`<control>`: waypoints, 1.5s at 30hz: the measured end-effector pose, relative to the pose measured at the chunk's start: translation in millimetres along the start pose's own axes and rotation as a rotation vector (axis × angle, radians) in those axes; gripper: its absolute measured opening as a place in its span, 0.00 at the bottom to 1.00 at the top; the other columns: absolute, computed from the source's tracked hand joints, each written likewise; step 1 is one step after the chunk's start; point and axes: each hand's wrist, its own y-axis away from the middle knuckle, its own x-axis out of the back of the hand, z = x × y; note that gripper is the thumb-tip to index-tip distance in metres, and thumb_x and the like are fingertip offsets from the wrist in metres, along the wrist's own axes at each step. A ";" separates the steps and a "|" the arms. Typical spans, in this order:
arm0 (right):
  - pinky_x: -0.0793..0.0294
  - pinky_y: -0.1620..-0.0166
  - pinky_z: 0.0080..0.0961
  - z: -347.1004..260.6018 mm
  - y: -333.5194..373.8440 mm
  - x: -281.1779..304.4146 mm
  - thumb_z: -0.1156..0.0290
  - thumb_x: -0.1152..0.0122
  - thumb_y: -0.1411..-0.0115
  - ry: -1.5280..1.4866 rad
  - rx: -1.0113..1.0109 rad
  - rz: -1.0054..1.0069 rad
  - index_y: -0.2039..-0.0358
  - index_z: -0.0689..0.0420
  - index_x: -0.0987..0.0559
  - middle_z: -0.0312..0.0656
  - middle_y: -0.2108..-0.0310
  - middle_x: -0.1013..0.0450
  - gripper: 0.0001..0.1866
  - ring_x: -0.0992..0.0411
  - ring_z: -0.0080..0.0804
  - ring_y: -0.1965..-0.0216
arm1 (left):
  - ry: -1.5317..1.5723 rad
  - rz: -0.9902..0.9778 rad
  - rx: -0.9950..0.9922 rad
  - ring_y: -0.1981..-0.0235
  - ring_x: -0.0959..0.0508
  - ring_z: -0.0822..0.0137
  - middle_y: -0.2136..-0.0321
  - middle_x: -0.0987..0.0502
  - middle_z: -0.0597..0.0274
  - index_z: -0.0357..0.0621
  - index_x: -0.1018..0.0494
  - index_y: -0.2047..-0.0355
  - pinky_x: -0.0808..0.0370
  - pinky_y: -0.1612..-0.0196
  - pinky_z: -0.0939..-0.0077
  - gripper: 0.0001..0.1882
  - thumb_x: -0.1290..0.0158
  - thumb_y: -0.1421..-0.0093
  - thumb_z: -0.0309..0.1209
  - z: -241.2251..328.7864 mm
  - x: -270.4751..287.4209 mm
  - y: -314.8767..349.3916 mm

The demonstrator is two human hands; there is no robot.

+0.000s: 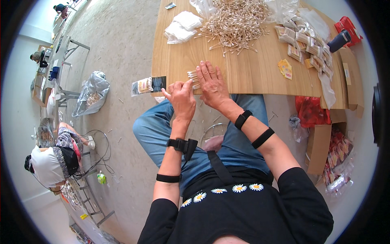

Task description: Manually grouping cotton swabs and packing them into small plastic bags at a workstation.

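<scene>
a: from my remote seat i have just the head view. where does the small row of cotton swabs lie?

b: on the wooden table, by its near edge, between the two hands. i see the sticks run roughly left to right, white tips facing left.

a: which hand is nearer?

b: the right hand, i'd say — it lies palm down, fingers long and nearly together, its left edge over or against the sticks' right ends; i can't tell which.

a: and the left hand?

b: just left of the row and closer to the body, fingers partly curled, one fingertip at the row's edge. i can't tell whether it pinches a swab.

a: what does the move turn on?

b: i judge that sideways axis — it points toward the dark-ended packet, just left of the left hand.
</scene>
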 end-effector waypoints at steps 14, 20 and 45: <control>0.57 0.27 0.46 1.7 0.4 -0.2 0.60 0.25 0.58 -0.009 -0.006 -0.005 0.31 0.59 0.43 0.48 0.29 0.50 0.56 0.55 0.45 0.26 | 0.006 -0.049 0.014 0.50 0.29 0.58 0.62 0.26 0.64 0.53 0.20 0.61 0.53 0.35 0.30 0.08 0.43 0.40 0.31 3.5 1.3 0.6; 0.58 0.27 0.46 0.2 0.4 0.6 0.61 0.26 0.58 -0.005 -0.001 -0.004 0.31 0.59 0.43 0.48 0.29 0.50 0.55 0.55 0.45 0.26 | -0.026 -0.018 0.009 0.49 0.30 0.57 0.62 0.25 0.64 0.54 0.19 0.58 0.53 0.35 0.29 0.11 0.41 0.42 0.30 -4.9 -0.6 -12.2; 0.56 0.27 0.47 0.2 0.8 1.2 0.61 0.25 0.58 -0.009 0.001 0.001 0.31 0.60 0.43 0.48 0.29 0.50 0.55 0.55 0.45 0.27 | 0.013 -0.016 0.017 0.51 0.28 0.58 0.64 0.25 0.66 0.54 0.19 0.62 0.51 0.36 0.28 0.08 0.41 0.43 0.29 -6.1 -3.9 -20.1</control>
